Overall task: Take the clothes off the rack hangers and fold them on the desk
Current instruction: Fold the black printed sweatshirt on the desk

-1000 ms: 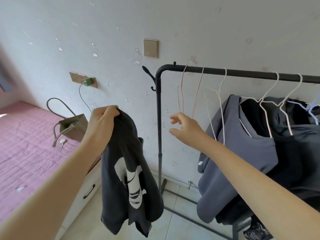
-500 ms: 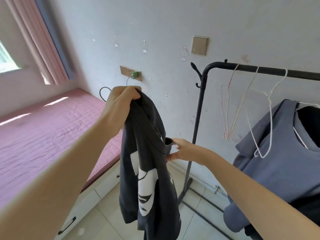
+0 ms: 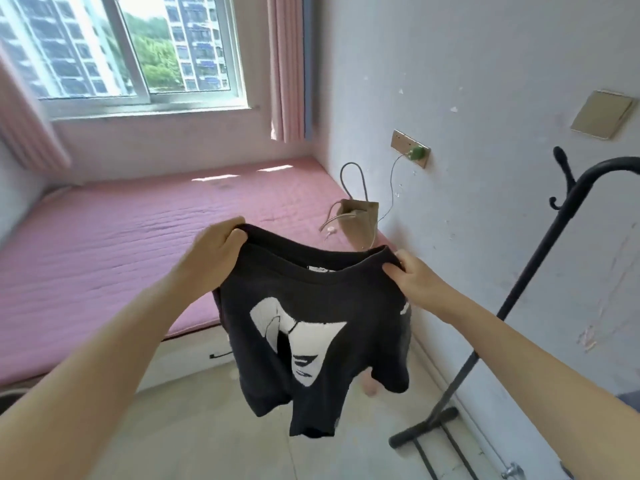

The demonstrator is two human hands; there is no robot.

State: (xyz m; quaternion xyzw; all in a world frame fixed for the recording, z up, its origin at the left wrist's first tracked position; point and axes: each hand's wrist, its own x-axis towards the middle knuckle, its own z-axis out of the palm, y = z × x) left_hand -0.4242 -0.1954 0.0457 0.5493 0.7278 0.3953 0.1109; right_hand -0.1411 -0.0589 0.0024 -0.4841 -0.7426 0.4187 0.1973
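We face a pale wall (image 3: 485, 81) on the right and a window (image 3: 121, 46) at the far end, flanked by pink curtains (image 3: 287, 64). Below the window a pink quilted mattress (image 3: 121, 244) fills the platform, and pale floor tiles (image 3: 207, 427) lie in front of it. At the right edge stands the black clothes rack (image 3: 540, 265), of which only its post, side hook and foot show here. In the middle, held up in the air over the floor and the mattress edge, hangs the dark sweater (image 3: 311, 323) with a white graphic on its front. We hold it by its top edge with 2 hands: our left hand (image 3: 216, 251) grips the left corner with fingers curled over the fabric, and our right hand (image 3: 414, 277) pinches the right corner. A tan bag (image 3: 360, 220) with long handles sits on the mattress against the wall. Above it, a green plug (image 3: 415, 153) sits in a wall socket, its thin cord trailing down.
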